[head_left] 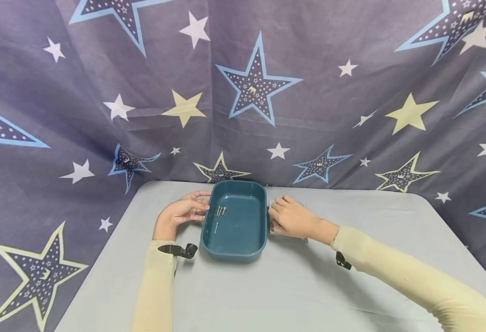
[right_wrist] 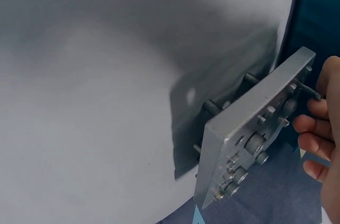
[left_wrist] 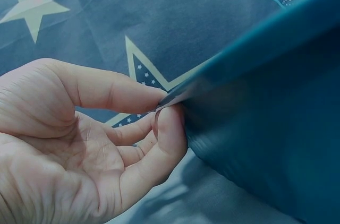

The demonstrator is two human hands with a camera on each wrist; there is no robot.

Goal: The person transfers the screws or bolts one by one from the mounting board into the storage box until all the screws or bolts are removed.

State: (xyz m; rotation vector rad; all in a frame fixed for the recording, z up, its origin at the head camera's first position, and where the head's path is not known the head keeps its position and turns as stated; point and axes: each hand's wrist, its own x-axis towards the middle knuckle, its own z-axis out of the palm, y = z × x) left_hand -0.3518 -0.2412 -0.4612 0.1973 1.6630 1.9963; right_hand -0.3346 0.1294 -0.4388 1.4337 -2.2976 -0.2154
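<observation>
A blue-green tray point(head_left: 238, 235) holds several small screws point(head_left: 222, 211) near its left wall. My left hand point(head_left: 183, 210) pinches the tray's left rim point(left_wrist: 183, 90) between thumb and fingers. Just right of the tray, my right hand point(head_left: 294, 218) is over a metal block, which it mostly hides in the head view. In the right wrist view the block point(right_wrist: 255, 102) stands tilted on edge, several screws and bolts through it. Curled fingers of the right hand point(right_wrist: 324, 123) pinch the end of a long screw point(right_wrist: 306, 88) standing out from its face; the thumb is hard to make out.
A grey-white cloth point(head_left: 309, 286) covers the table. Behind it hangs a dark curtain point(head_left: 238, 138) with stars, reaching down to the table's back edge. The block's shadow point(right_wrist: 186, 134) falls on the cloth beside it.
</observation>
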